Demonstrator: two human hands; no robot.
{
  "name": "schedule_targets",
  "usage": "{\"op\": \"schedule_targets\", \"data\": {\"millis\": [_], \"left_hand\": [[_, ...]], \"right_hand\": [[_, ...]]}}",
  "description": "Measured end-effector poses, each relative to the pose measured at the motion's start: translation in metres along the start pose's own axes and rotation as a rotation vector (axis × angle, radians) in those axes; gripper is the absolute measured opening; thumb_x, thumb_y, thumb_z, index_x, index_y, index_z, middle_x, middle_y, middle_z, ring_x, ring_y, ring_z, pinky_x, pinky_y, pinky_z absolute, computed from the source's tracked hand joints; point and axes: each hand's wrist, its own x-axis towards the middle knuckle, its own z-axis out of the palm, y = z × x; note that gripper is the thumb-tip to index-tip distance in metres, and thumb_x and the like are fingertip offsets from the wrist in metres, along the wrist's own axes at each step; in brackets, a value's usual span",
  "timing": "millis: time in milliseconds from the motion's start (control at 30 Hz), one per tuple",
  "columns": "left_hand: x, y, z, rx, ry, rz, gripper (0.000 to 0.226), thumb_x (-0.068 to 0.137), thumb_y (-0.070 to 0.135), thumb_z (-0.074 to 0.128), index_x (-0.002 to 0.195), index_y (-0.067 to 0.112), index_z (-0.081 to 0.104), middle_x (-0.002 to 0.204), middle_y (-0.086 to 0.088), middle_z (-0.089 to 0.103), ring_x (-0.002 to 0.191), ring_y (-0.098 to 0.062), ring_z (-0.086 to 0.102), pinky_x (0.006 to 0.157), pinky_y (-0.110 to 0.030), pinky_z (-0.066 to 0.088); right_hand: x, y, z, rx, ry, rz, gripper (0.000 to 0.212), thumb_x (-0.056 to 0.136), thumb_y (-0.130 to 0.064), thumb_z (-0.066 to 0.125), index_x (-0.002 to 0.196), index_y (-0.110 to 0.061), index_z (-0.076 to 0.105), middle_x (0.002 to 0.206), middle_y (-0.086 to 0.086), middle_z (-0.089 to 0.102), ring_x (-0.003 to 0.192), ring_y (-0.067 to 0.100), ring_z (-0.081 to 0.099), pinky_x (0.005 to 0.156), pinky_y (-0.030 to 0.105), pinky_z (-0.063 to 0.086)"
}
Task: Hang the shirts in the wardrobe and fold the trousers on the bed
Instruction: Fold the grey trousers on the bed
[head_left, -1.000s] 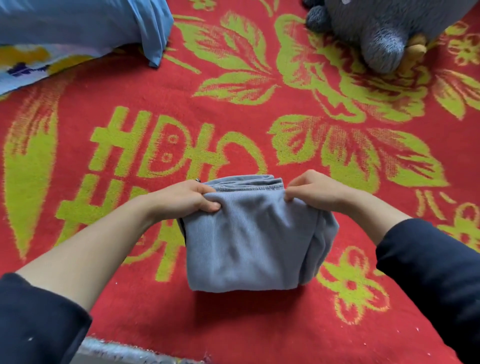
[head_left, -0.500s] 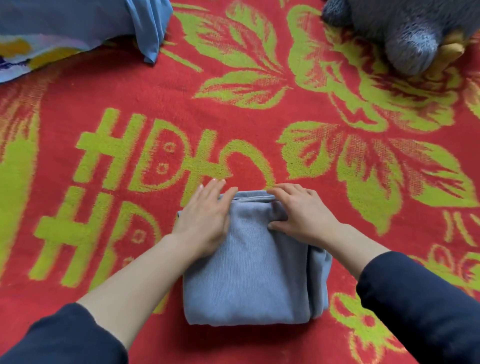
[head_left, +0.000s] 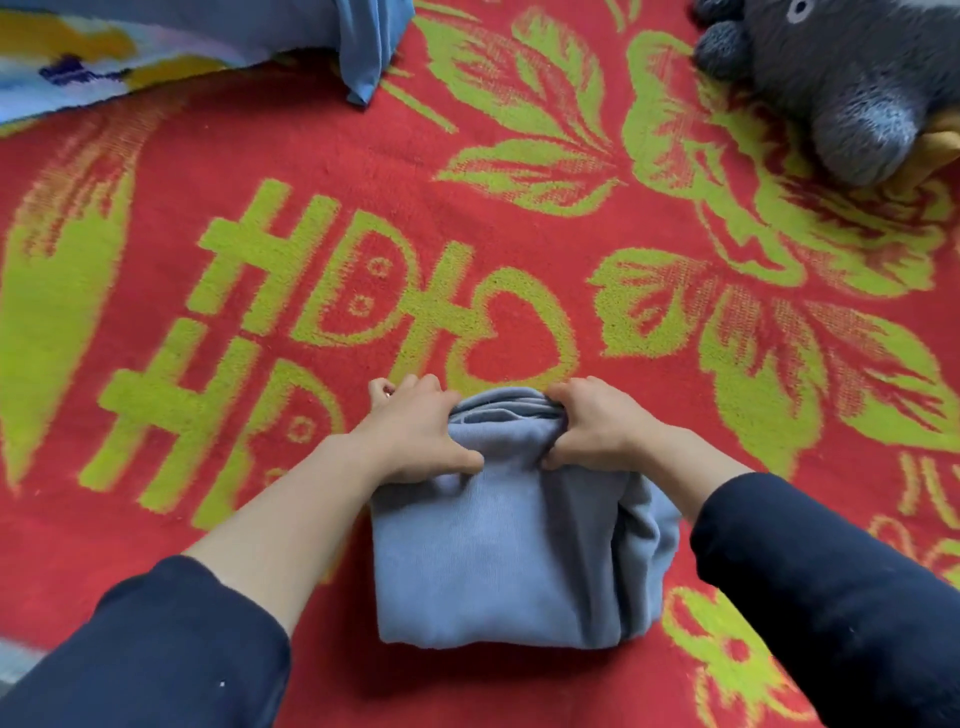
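The grey-blue trousers (head_left: 498, 561) lie folded into a compact square bundle on the red and green bed cover (head_left: 322, 156), low in the middle of the view. My left hand (head_left: 415, 431) grips the bundle's far left corner, thumb on top and fingers curled over the far edge. My right hand (head_left: 597, 426) grips the far right corner the same way. Between my hands the stacked fold layers show at the far edge. No shirt or wardrobe is in view.
A grey plush toy (head_left: 852, 78) lies at the top right of the bed cover. A blue pillow or folded bedding (head_left: 171, 47) with a yellow pattern sits at the top left. The bed's near edge shows at the bottom left corner.
My hands pinched the top layer, then lay flat on the bundle, and now curl round its far edge again. The view has shifted so the bundle sits lower.
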Motion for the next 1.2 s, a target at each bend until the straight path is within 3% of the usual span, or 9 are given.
{"op": "schedule_targets", "data": {"millis": [167,233,333,400,500,600,733,900,1200], "left_hand": [[-0.076,-0.005,0.006,0.044,0.262,0.146,0.041,0.059,0.06,0.045,0.081,0.026,0.042,0.091,0.01,0.038,0.096,-0.01,0.036,0.107,-0.043,0.008],[-0.105,-0.009,0.01,0.014,0.36,0.178,0.036,0.06,0.056,0.042,0.077,0.024,0.039,0.078,0.012,0.038,0.081,-0.009,0.04,0.109,-0.042,0.009],[-0.165,-0.024,0.02,-0.039,0.493,0.161,0.033,0.06,0.05,0.046,0.074,0.02,0.047,0.061,0.011,0.045,0.064,-0.013,0.052,0.106,-0.034,0.027],[-0.204,-0.039,0.03,-0.047,0.528,0.103,0.044,0.06,0.049,0.047,0.082,0.014,0.061,0.067,0.006,0.061,0.067,-0.019,0.061,0.091,-0.032,0.044],[-0.262,-0.066,0.047,-0.059,0.626,0.002,0.052,0.059,0.047,0.048,0.09,0.009,0.067,0.08,0.0,0.069,0.074,-0.022,0.066,0.07,-0.031,0.041],[-0.327,-0.101,0.067,-0.083,0.701,-0.112,0.054,0.059,0.045,0.049,0.096,0.011,0.067,0.086,0.001,0.07,0.08,-0.021,0.067,0.068,-0.033,0.048],[-0.435,-0.153,0.114,-0.13,0.757,-0.267,0.051,0.058,0.043,0.047,0.091,0.012,0.068,0.086,0.002,0.071,0.079,-0.02,0.068,0.065,-0.029,0.053],[-0.589,-0.216,0.2,-0.147,0.782,-0.479,0.049,0.058,0.046,0.045,0.087,0.012,0.066,0.08,0.002,0.07,0.073,-0.02,0.066,0.062,-0.027,0.053],[-0.826,-0.306,0.349,-0.164,0.844,-0.817,0.024,0.057,0.04,0.052,0.071,0.025,0.04,0.061,0.008,0.053,0.059,-0.019,0.054,0.053,-0.022,0.03]], "right_hand": [[-0.058,-0.023,0.009,-0.135,0.249,-0.3,0.028,0.068,-0.036,0.067,0.078,-0.024,0.043,0.087,-0.005,0.05,0.094,0.019,0.045,0.076,0.033,0.028],[-0.078,-0.04,0.007,-0.159,0.326,-0.41,0.029,0.064,-0.025,0.065,0.074,-0.024,0.037,0.071,-0.007,0.048,0.078,0.024,0.052,0.067,0.032,0.031],[-0.107,-0.082,0.004,-0.303,0.45,-0.59,0.028,0.055,-0.017,0.061,0.077,-0.022,0.045,0.063,-0.008,0.053,0.063,0.024,0.054,0.057,0.027,0.032],[-0.121,-0.113,0.006,-0.381,0.477,-0.706,0.026,0.055,-0.02,0.049,0.081,-0.021,0.052,0.065,-0.009,0.057,0.063,0.023,0.054,0.057,0.027,0.036],[-0.137,-0.167,0.021,-0.44,0.472,-0.834,0.026,0.058,-0.023,0.047,0.082,-0.018,0.057,0.07,-0.007,0.058,0.068,0.023,0.056,0.061,0.029,0.042],[-0.151,-0.229,0.051,-0.468,0.459,-0.911,0.029,0.058,-0.018,0.065,0.086,-0.017,0.06,0.075,-0.005,0.062,0.074,0.026,0.06,0.064,0.032,0.047],[-0.187,-0.327,0.116,-0.451,0.392,-1.049,0.029,0.063,-0.022,0.051,0.09,-0.016,0.06,0.079,-0.003,0.064,0.078,0.028,0.062,0.066,0.038,0.051],[-0.252,-0.457,0.226,-0.472,0.333,-1.226,0.032,0.054,-0.026,0.05,0.085,-0.021,0.056,0.071,-0.006,0.062,0.068,0.025,0.06,0.057,0.03,0.047],[-0.356,-0.66,0.431,-0.601,0.132,-1.37,0.036,0.046,-0.018,0.061,0.08,-0.022,0.048,0.065,-0.007,0.059,0.065,0.025,0.056,0.053,0.024,0.038]]}}
